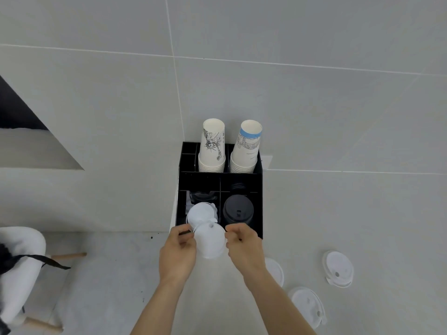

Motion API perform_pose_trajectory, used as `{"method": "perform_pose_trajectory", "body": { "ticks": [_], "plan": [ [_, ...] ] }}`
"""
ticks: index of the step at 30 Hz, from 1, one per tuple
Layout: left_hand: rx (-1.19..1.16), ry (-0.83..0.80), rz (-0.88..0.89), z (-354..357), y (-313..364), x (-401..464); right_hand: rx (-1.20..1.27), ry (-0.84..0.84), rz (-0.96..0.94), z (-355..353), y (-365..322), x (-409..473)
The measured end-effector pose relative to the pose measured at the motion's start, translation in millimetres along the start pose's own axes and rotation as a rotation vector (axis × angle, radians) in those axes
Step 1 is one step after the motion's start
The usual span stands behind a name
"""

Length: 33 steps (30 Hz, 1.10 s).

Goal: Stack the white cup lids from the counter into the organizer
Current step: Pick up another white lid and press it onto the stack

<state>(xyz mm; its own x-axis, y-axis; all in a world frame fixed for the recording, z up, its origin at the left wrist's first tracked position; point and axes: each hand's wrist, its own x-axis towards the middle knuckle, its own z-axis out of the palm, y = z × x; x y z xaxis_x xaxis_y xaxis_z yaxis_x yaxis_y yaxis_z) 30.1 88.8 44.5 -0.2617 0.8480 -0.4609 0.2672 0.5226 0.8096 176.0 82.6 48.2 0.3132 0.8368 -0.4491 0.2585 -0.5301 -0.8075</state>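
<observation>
A black organizer (257, 204) stands on the counter against the tiled wall. Its front left compartment holds a stack of white lids (200, 212). Just in front of that compartment I hold a white lid (210, 240) between both hands, my left hand (177, 252) gripping its left edge and my right hand (244, 249) its right edge. Three more white lids lie loose on the counter to the right: one (275, 270) partly behind my right wrist, one (307, 307) near the front, one (338, 268) farther right.
A stack of black lids (237, 210) fills the organizer's front right compartment. Two stacks of upside-down paper cups (212, 148) (245, 149) stand in its back row. At the far left a person in white with a black strap (17, 264) sits by wooden legs.
</observation>
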Motion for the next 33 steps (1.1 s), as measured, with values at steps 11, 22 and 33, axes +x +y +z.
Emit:
{"method": "perform_pose_trajectory", "body": {
  "ticks": [11, 22, 33],
  "plan": [
    [-0.051, -0.025, 0.004, -1.1, 22.7, 49.6, -0.032, -0.009, -0.081, 27.5, -32.7, 33.7],
    [0.041, -0.140, 0.026, 11.9, 14.6, 70.0, -0.155, -0.024, -0.089, 47.0, -31.5, 48.1],
    [0.066, -0.138, 0.054, 15.9, 10.4, 70.7, -0.318, -0.032, -0.110, 53.5, -32.0, 46.7]
  ]
}}
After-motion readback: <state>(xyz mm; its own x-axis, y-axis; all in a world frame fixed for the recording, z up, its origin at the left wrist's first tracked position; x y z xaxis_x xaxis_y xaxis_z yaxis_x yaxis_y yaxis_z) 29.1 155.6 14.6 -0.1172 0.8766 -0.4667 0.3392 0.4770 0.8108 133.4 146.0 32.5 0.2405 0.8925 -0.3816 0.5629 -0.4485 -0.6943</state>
